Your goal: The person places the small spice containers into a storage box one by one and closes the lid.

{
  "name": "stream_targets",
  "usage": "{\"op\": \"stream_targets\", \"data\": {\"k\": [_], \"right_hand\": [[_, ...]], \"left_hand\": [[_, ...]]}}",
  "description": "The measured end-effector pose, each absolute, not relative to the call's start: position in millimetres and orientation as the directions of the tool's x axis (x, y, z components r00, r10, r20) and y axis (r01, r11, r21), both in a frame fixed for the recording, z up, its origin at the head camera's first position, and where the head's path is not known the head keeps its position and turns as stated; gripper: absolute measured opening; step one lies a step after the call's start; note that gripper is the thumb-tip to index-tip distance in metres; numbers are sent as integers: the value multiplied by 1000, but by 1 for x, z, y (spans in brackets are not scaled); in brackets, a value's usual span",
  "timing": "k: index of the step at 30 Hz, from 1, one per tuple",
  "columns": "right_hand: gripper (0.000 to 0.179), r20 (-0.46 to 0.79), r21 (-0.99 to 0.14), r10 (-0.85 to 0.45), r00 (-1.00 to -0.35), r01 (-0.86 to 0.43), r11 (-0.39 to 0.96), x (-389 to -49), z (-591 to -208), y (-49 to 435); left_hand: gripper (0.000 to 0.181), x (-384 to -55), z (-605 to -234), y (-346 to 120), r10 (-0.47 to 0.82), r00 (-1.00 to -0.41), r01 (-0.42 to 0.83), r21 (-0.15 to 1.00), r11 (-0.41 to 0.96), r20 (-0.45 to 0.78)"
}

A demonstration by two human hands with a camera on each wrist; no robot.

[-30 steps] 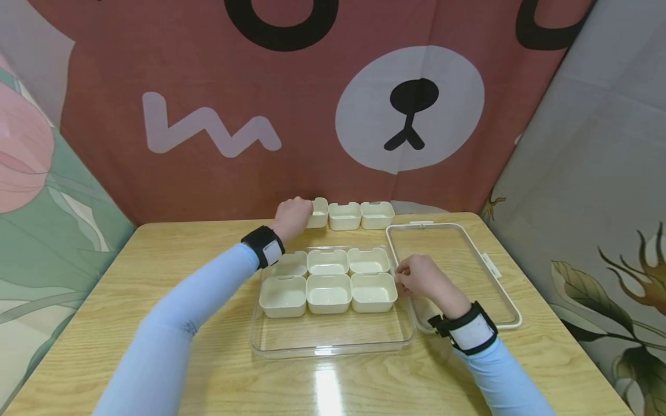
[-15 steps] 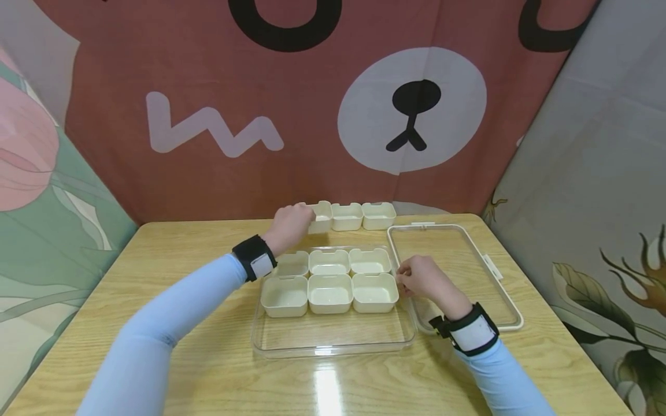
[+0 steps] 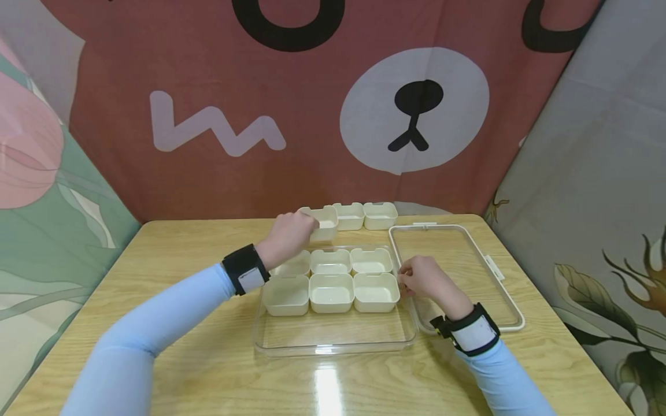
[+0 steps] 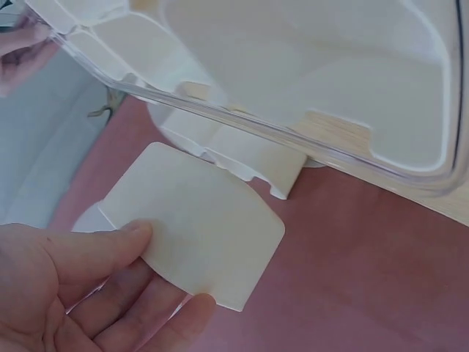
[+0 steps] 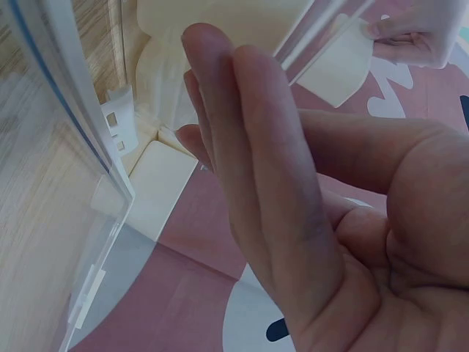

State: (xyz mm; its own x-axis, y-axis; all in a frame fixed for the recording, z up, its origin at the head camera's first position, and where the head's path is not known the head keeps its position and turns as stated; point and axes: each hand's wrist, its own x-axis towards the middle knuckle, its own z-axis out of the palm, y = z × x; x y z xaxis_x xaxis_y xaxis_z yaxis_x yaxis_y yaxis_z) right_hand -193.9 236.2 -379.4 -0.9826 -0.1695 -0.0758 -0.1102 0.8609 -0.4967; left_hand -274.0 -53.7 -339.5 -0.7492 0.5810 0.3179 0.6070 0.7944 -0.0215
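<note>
My left hand (image 3: 288,236) pinches a small cream-coloured bin (image 3: 325,223) by its left side, raised above the back of the table. In the left wrist view, thumb and fingertips grip the edge of this bin (image 4: 205,224). Below and nearer stands a clear plastic box (image 3: 322,350), with several matching cream bins (image 3: 331,294) in two rows inside it. My right hand (image 3: 426,281) is at the clear box's right side. Its fingers look fairly straight in the right wrist view, with nothing held; whether they touch the box wall is unclear.
Two more cream bins (image 3: 364,216) stand at the table's back edge against the bear-print cloth (image 3: 302,179). To the right of the box lies a clear lid with a white frame (image 3: 429,226). The front part inside the box shows bare floor.
My left hand has lifted the cream bin from the left end of the back row and brought it slightly forward and right. The right hand stays in place.
</note>
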Motion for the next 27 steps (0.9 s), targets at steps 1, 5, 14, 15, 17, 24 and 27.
{"op": "stream_targets", "data": {"k": [1,5,14,15,17,24,27], "right_hand": [[15,-75,-493,-173,-982,-114,862,-194,-379,236],[15,-77,-500,-175,-982,-114,859,-194,-379,236],[15,-66,-489,-174,-982,-120,864,-193,-379,236],[15,-70,-494,-174,-982,-117,861,-194,-379,236],[15,-72,-496,-176,-982,-117,860,-194,-379,236],[14,-50,-502,-201,-978,-150,852,-193,-377,238],[14,-50,-504,-200,-978,-149,851,-194,-377,238]], "left_hand": [[27,-272,-339,-54,585,-743,611,-27,791,324],[27,-261,-337,-58,599,-724,625,-44,780,343],[29,-237,-334,-67,630,-690,654,-66,754,358],[29,-235,-334,-68,628,-691,652,-67,755,357],[30,-232,-334,-70,625,-693,648,-70,759,358],[31,-221,-338,-79,628,-669,661,-69,747,397],[29,-214,-339,-83,638,-643,678,-73,732,424]]}}
